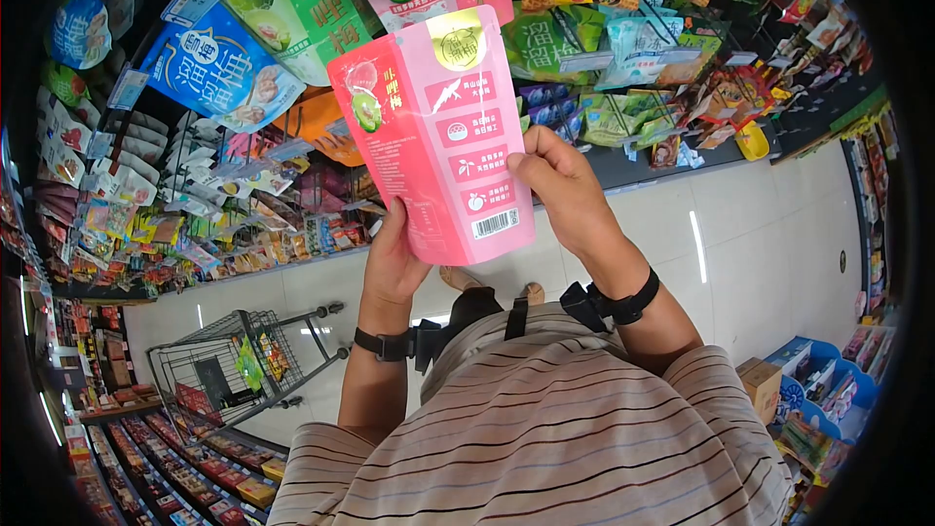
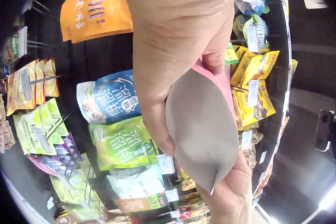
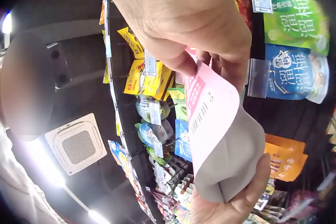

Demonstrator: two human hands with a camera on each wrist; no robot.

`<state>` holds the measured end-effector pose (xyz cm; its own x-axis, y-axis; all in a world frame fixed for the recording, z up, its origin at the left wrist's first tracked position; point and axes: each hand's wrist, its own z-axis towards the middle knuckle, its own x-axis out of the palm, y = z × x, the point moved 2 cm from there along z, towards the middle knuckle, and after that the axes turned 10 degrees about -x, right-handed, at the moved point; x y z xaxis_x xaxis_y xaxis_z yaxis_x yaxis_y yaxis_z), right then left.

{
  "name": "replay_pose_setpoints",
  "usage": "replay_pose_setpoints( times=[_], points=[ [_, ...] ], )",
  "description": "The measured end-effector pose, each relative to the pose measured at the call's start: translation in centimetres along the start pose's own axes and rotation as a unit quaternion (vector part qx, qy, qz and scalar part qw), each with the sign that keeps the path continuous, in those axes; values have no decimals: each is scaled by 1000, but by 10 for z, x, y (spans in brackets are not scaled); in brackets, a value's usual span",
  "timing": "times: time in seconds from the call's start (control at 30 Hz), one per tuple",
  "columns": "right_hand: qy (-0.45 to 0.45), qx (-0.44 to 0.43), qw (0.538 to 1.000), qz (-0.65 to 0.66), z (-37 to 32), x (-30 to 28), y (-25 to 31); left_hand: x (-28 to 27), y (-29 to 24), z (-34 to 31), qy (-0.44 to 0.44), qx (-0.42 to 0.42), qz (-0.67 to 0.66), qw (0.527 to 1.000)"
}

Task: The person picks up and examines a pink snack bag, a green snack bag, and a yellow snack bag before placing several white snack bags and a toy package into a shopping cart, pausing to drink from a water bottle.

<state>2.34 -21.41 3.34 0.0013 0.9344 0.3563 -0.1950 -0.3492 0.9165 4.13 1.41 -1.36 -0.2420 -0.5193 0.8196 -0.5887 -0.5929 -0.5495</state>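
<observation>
A pink snack pouch (image 1: 448, 146) with a gold seal and a barcode is held up in front of the person, its printed back facing the head camera. The left hand (image 1: 392, 251) grips its lower left edge, thumb on the printed face. At the right edge, the right hand (image 1: 565, 185) pinches the pouch between thumb and fingers. Both wrist views show the grey bottom gusset (image 2: 202, 124) of the pouch, with a hand on either side. In the right wrist view the barcode side (image 3: 207, 108) curves toward the right hand's fingers.
Hanging snack bags fill the rack ahead, among them a blue bag (image 1: 224, 73) and a green bag (image 1: 297, 15). A wire shopping cart (image 1: 234, 370) with a few packets stands at the lower left. Blue display bins (image 1: 818, 385) and a cardboard box (image 1: 759, 385) are at the right.
</observation>
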Motion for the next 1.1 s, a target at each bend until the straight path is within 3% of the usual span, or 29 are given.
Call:
replay_pose_setpoints(
  times=[0.47, 0.67, 0.97, 1.1],
  points=[
    [8, 34, 999, 2, 14, 6, 17, 10, -12, 0, -2, 7, 5, 1000],
    [1, 11, 1000, 9, 29, 10, 17, 29, -28, 8, -34, -14, 21, 999],
    [-17, 22, 985, 169, 33, 15, 9, 44, -46, 3, -37, -30, 115, 992],
    [-7, 24, 981, 193, 34, 12, 4, 53, -44, -4, -57, 18, 173, 983]
  ],
)
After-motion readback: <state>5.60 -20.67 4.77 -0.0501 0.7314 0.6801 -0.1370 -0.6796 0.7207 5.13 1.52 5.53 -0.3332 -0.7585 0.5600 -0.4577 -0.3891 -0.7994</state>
